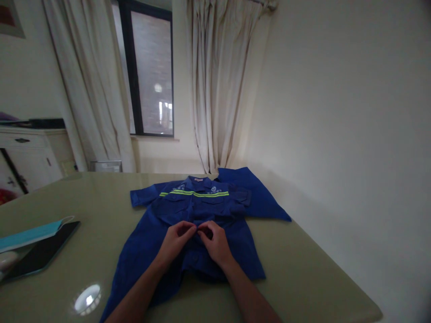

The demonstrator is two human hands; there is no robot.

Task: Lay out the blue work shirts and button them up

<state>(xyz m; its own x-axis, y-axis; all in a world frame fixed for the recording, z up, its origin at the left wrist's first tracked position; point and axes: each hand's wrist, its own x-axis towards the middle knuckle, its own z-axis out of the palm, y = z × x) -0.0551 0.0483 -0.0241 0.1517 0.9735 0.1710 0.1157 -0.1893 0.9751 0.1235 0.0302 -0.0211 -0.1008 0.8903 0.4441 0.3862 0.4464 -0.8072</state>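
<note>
A blue short-sleeved work shirt (171, 204) lies front up on the table, its collar toward the window. A yellow-green striped band (211, 194) crosses its chest above two pocket flaps. My left hand (178, 240) and my right hand (213, 242) meet over the middle of the front placket. Each has thumb and fingertips pinched together on the shirt cloth, nearly touching. Whatever small part sits between the fingertips is hidden. Below them, a dark button (195, 259) shows on the placket near the hem.
Another piece of blue cloth (262, 197) lies beyond the shirt's right sleeve. At the left of the greenish table (101, 202) are a blue face mask (33, 235) and a dark tablet-like object (43, 253). A wall (336, 157) runs along the right.
</note>
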